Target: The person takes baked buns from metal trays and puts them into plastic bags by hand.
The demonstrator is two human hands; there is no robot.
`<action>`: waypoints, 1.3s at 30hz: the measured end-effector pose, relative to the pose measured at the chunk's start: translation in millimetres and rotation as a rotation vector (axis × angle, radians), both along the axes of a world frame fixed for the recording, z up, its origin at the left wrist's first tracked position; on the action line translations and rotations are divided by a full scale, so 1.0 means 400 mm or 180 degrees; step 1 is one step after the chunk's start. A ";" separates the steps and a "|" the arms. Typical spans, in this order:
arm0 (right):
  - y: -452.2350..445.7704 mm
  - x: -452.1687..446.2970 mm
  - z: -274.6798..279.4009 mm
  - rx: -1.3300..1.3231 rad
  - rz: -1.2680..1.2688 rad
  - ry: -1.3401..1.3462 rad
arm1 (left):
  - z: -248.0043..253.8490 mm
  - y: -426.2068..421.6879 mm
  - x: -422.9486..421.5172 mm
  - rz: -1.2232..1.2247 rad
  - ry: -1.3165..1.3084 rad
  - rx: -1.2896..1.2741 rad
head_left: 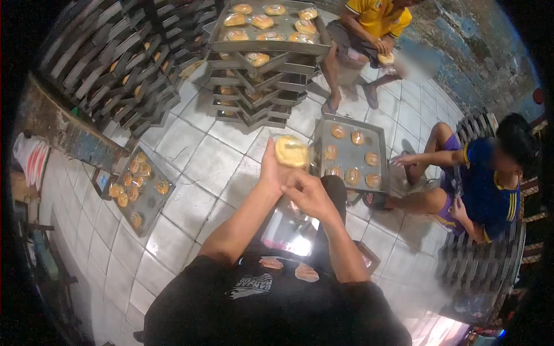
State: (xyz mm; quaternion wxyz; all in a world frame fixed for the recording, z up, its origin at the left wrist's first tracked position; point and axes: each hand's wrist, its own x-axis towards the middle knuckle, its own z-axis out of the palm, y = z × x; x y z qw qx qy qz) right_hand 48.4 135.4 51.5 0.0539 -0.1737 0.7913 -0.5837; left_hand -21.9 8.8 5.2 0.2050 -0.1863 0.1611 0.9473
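A round yellow bun (291, 151), in what looks like clear plastic, rests at my left hand (270, 167), whose fingers reach up along its left side. Just below the bun is my right hand (304, 193), its fingers curled together close to my left palm. Whether those fingers pinch a bit of the wrapping is too small to make out. On my lap lies a shiny stack of clear plastic bags (291, 230), under my wrists.
Ahead stands a tall stack of metal trays (259, 49) with wrapped buns. A bun tray (372, 130) lies right of centre, another (151, 199) at left. One person (369, 29) sits ahead, another (490, 184) at right. Tray racks (109, 63) line the left.
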 end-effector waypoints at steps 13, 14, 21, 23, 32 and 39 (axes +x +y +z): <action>0.062 0.029 0.050 0.0970 -0.1079 0.1421 | 0.073 -0.059 0.076 -0.0295 0.0981 -0.2377; 0.087 0.000 0.010 0.0779 -0.1205 0.0757 | 0.028 -0.056 0.061 -0.0265 0.1014 -0.2345; 0.116 -0.057 0.002 0.0169 -0.1525 -0.0213 | -0.017 -0.020 -0.001 0.0305 0.2858 -0.3070; 0.114 -0.054 0.048 0.0344 -0.1487 -0.0045 | -0.011 -0.011 -0.002 0.0331 0.2607 -0.2897; 0.140 -0.072 0.071 -0.1091 -0.1557 -0.1111 | 0.055 -0.030 -0.013 0.0703 0.1908 -0.3247; 0.174 -0.087 0.002 -0.0729 -0.1461 -0.1020 | 0.039 -0.083 0.017 0.1155 0.2640 -0.4407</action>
